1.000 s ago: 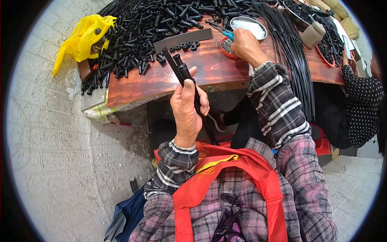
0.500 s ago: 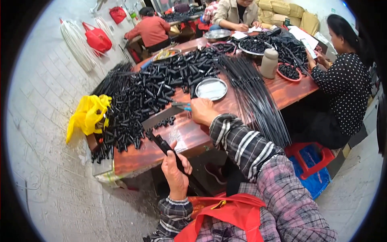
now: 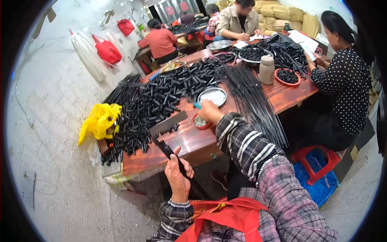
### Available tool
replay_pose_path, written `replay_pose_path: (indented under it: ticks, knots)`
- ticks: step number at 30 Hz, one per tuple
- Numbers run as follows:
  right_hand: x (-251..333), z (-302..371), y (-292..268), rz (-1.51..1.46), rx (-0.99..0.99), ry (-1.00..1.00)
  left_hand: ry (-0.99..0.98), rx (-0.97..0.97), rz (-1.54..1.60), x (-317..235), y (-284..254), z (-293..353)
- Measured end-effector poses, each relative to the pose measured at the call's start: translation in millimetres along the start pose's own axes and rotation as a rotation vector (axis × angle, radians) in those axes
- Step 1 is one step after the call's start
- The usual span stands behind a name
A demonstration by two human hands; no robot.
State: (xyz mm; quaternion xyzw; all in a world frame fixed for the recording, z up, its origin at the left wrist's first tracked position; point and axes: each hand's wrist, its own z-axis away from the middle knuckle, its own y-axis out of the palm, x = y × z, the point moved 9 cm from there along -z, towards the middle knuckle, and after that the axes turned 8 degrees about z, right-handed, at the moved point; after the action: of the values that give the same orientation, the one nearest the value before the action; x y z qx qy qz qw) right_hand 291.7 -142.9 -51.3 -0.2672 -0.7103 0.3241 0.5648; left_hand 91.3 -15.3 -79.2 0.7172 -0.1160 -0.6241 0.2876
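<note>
My left hand (image 3: 177, 179) is closed round a long black rod (image 3: 165, 149), held tilted in front of the table edge with its upper end pointing at the tabletop. My right hand (image 3: 210, 111) grips a small tool with a teal handle (image 3: 196, 105); its tip is blurred. Close by that hand are a round metal dish (image 3: 223, 92) with whitish contents and a small red bowl (image 3: 200, 127) of tiny metal parts. Between my hands, a flat grey metal strip (image 3: 168, 123) lies beside a few little black pieces (image 3: 167, 130).
A heap of black tube-like parts (image 3: 161, 92) covers the table's left half. Long thin black rods (image 3: 254, 101) lie to the right, near a beige bottle (image 3: 266, 69). A yellow bag (image 3: 98, 121) hangs at the left edge. Other people sit around the tables; a red stool (image 3: 316, 161) stands right.
My right hand has drawn slightly nearer with the teal-handled tool, now beside the metal dish. The red bowl has come into sight. My left hand still holds the black rod; the whole view has shifted.
</note>
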Motion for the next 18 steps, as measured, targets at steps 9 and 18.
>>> replay_pose_path:
  ticks: [9,18]
  knots:
    - [28.5,48.0,-39.8,-0.973,0.302,-0.153,0.033,0.103,0.097,-10.8,18.9,-12.1]
    - [51.6,131.9,-18.8,-1.213,0.457,-0.218,-0.026,0.082,0.132,-9.8,20.5,3.0]
